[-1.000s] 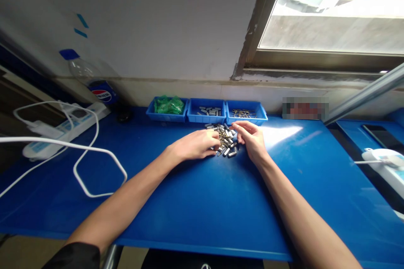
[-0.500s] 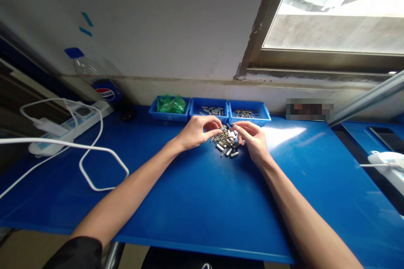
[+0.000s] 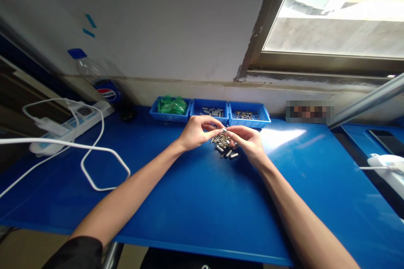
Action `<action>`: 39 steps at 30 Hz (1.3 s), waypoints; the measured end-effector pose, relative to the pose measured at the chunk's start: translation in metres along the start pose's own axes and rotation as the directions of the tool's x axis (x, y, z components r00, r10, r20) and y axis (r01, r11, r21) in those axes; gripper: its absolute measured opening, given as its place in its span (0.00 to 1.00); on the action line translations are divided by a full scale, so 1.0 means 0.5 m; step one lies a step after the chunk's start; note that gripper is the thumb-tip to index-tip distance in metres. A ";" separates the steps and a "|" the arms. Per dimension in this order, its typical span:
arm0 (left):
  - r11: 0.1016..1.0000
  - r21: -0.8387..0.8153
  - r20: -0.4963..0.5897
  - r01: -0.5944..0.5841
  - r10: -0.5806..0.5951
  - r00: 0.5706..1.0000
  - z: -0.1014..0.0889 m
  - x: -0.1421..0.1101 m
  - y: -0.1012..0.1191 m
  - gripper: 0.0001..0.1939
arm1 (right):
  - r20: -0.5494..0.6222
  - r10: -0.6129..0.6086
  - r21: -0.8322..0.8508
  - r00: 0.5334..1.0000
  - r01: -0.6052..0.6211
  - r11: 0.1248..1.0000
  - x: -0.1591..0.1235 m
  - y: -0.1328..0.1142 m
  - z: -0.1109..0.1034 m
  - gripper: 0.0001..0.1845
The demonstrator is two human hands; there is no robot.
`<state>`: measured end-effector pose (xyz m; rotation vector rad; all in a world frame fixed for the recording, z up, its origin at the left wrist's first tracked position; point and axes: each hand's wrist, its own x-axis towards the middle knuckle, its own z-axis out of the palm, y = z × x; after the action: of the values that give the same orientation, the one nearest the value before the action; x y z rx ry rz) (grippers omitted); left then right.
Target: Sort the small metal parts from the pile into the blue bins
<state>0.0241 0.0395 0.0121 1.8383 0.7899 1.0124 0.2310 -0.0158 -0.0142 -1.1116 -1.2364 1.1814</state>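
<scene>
A pile of small metal pieces and pins (image 3: 224,146) lies on the blue table (image 3: 202,201). Both hands hover just above it. My left hand (image 3: 197,131) pinches a small silvery piece (image 3: 223,129) at its fingertips. My right hand (image 3: 248,143) meets it from the right, fingers curled and pinched against the same spot; what it holds is too small to name. The fingertips of both hands touch over the pile's far edge.
Three blue bins stand at the back: one with green bags (image 3: 171,106), one with grey metal pieces (image 3: 211,112), one with pins (image 3: 248,114). A power strip (image 3: 67,128) with white cables (image 3: 94,164) and a bottle (image 3: 94,77) are at the left. A window is at the right.
My left hand rose off the pile with a small piece pinched. My right hand lifted and moved left until both sets of fingertips met.
</scene>
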 end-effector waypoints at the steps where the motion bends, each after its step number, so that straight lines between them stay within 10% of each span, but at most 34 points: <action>1: 1.000 -0.002 -0.043 0.021 -0.021 0.999 -0.001 0.002 -0.003 0.11 | -0.014 0.001 0.000 1.000 -0.001 1.000 0.001 0.002 -0.001 0.19; 6: 0.999 0.021 -0.290 0.035 -0.027 0.957 -0.012 0.011 -0.023 0.14 | -0.045 -0.023 0.002 0.999 0.023 1.000 0.006 0.016 -0.008 0.17; 12: 0.987 0.152 -0.267 -0.055 0.095 0.959 -0.025 0.015 -0.022 0.17 | -0.054 -0.013 -0.014 0.998 0.012 1.000 0.007 0.017 -0.012 0.18; 19: 0.837 0.535 0.227 -0.113 -0.013 0.974 -0.045 0.004 0.018 0.06 | -0.079 -0.029 0.010 0.996 0.030 0.999 0.010 0.023 -0.017 0.16; 25: 0.675 0.729 0.329 -0.117 -0.194 0.924 -0.052 -0.017 0.024 0.13 | -0.098 -0.034 -0.013 0.995 0.033 0.999 0.011 0.028 -0.018 0.17; 39: 0.907 0.418 0.235 -0.048 -0.057 0.970 -0.034 -0.001 0.002 0.15 | -0.096 -0.034 0.014 0.995 0.035 0.999 0.013 0.031 -0.019 0.15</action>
<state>0.0092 0.0454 0.0178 2.2751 0.9125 0.6224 0.2400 -0.0077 -0.0296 -1.1185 -1.1661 1.0974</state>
